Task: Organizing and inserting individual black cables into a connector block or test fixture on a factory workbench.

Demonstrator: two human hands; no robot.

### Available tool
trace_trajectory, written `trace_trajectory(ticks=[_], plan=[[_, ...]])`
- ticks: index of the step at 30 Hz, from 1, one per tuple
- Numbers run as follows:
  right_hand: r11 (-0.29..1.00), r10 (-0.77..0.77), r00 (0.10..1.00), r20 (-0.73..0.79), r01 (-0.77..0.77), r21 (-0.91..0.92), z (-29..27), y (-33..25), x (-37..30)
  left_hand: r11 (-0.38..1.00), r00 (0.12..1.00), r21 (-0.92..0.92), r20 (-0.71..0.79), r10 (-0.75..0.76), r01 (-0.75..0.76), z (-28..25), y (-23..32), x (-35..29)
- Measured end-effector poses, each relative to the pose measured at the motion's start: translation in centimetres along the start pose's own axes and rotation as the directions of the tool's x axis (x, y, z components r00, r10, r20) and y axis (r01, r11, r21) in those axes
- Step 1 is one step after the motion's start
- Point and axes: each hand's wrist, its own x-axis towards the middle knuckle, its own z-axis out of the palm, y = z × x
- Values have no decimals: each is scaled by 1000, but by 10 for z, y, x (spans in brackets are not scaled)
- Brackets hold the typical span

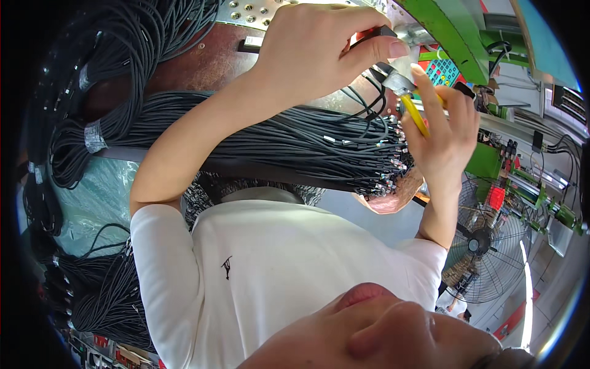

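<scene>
My left hand (316, 52) reaches across the top of the view, its thumb and fingers pinched on a small dark piece (382, 32) whose kind I cannot make out. Close beside it, my right hand (445, 123) is wrapped around yellow-handled pliers (415, 115). Their metal head points toward the left thumb; whether the jaws bite on anything is hidden. Below both hands lies a thick bundle of black cables (276, 138), its small metal-tipped ends gathered at the right. A few thin black leads (372, 101) curl up near the pliers.
More coiled black cables (123, 61) hang at the left, one tied with clear wrap (94, 136). A green machine frame (448, 37) stands at upper right, near a keypad (442, 72). A caged floor fan (482, 243) is on the right. A perforated metal plate (246, 12) lies at top.
</scene>
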Motion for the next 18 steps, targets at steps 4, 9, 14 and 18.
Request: trace_trajectory(ticks=[4, 9, 14, 18], plan=[[1000, 4, 1000, 10, -4, 20, 2, 6, -6, 995, 995, -29, 28, -92, 93, -4, 1, 2], [994, 61, 994, 93, -69, 81, -2, 5, -3, 999, 999, -46, -23, -30, 29, -3, 0, 0], [988, 32, 996, 86, -44, 147, 7, 11, -1, 993, 997, -116, -70, -25, 17, -3, 3, -1], [988, 47, 996, 75, -58, 145, 10, 10, -5, 1000, 999, 5, -30, 16, -16, -4, 0, 2]])
